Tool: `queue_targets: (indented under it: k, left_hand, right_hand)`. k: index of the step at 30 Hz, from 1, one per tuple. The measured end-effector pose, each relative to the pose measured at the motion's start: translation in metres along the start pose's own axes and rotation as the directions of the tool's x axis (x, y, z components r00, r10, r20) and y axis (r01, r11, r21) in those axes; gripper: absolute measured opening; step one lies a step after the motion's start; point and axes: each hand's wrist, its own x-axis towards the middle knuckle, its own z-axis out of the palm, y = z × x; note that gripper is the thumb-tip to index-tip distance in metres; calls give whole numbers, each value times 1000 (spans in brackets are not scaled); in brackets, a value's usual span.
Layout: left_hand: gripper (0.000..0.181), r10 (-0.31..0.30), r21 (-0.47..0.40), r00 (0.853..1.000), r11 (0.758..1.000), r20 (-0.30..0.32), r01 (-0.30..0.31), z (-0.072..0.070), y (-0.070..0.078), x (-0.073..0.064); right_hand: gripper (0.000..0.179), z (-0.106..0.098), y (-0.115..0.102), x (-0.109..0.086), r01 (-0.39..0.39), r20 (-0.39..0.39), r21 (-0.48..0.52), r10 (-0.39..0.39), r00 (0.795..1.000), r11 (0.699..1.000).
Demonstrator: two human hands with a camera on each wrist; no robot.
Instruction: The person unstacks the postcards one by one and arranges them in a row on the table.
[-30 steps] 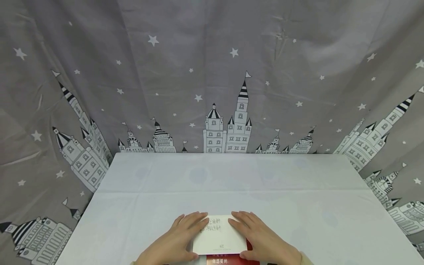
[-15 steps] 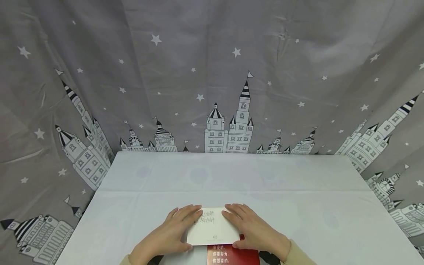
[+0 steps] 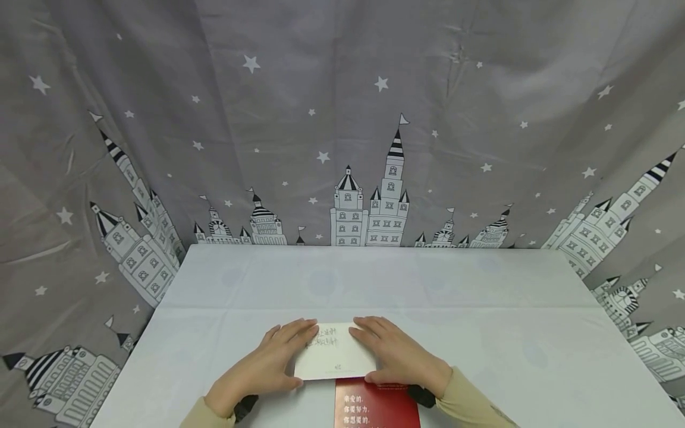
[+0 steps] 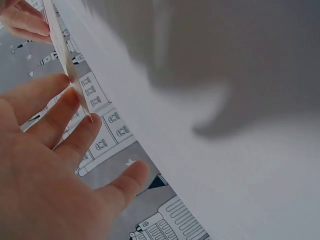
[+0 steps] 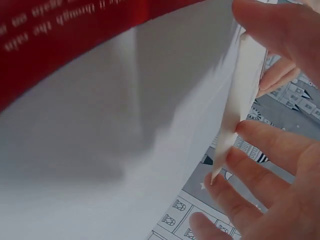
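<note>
The white card (image 3: 336, 359), script facing the head camera, is off the bench (image 3: 481, 333), so the lifting looks done, though the card is not yet set down. The left hand (image 3: 272, 359) and right hand (image 3: 398, 355) hold it, one at each end, each grip partly closed on it: thumb at the near edge, fingers spread towards the far edge, forearms converging. Nearer the person, a red printed sheet (image 3: 377, 407) lies on the bench; a grey castle-print curtain (image 3: 289, 77) hangs beyond.
</note>
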Motion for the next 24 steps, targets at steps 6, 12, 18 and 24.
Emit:
queue_targets:
  k: [6, 12, 18, 24]
  left_hand:
    - [90, 6, -23, 1000, 1000, -12, -6, -6, -8, 3]
    - [90, 0, -10, 1000, 1000, -11, 0, -12, -15, 7]
    - [91, -5, -8, 1000, 1000, -13, 5, -17, -21, 11]
    - [91, -15, 3, 1000, 1000, -16, 15, -19, -28, 12]
  right_hand:
    - [80, 2, 3, 10, -3, 10, -9, 3, 1000, 1000]
    - [81, 3, 5, 20, -11, 9, -23, 12, 1000, 1000]
    - [84, 2, 7, 31, -16, 17, -55, 17, 1000, 998]
    - [82, 3, 7, 41, -24, 23, -60, 25, 999, 998]
